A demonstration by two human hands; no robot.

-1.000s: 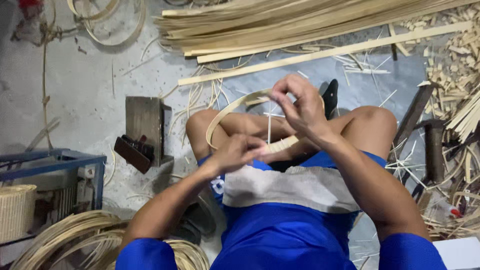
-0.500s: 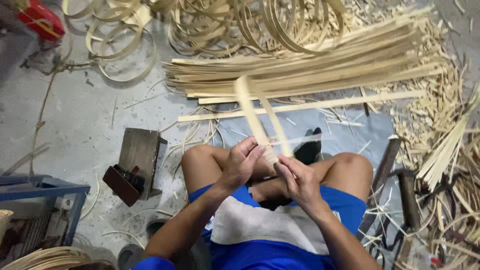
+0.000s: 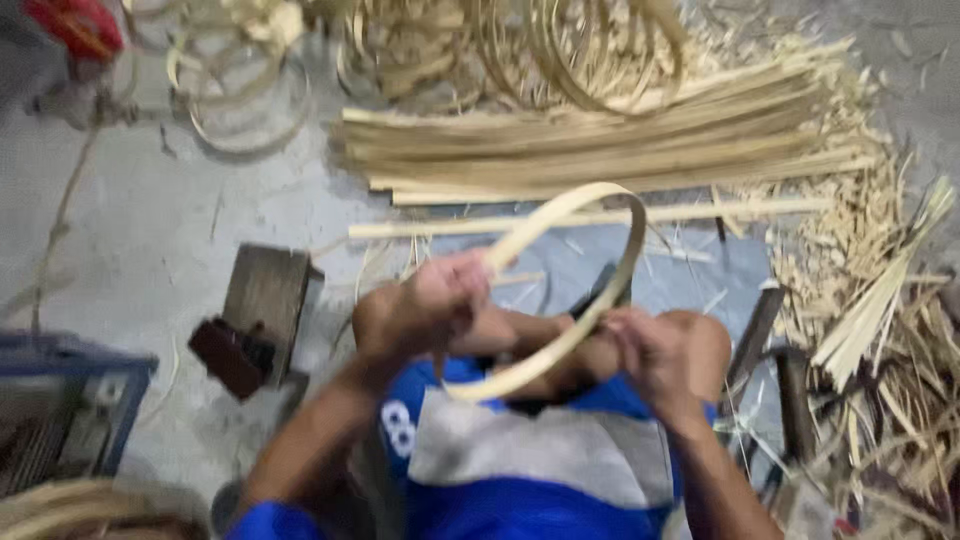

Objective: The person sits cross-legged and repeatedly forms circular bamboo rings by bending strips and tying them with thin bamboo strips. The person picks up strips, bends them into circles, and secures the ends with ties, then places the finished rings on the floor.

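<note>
Bamboo strip (image 3: 610,290), pale and bent into a wide loop, arcs above the person's knees and is held at both ends of the curve. Left hand (image 3: 445,305) is closed around the strip where its upper end comes down over the left knee. Right hand (image 3: 645,350) has its fingers curled against the loop's lower right side, though blur hides how tightly they close. Both forearms reach forward from blue sleeves over blue shorts (image 3: 520,490) with a grey panel. On the grey floor beyond the knees lies a bundle of straight bamboo slats (image 3: 600,150), with coiled hoops (image 3: 520,50) behind it. A dark wooden block (image 3: 262,300) sits to the left, and loose shavings (image 3: 880,290) pile up at the right.
</note>
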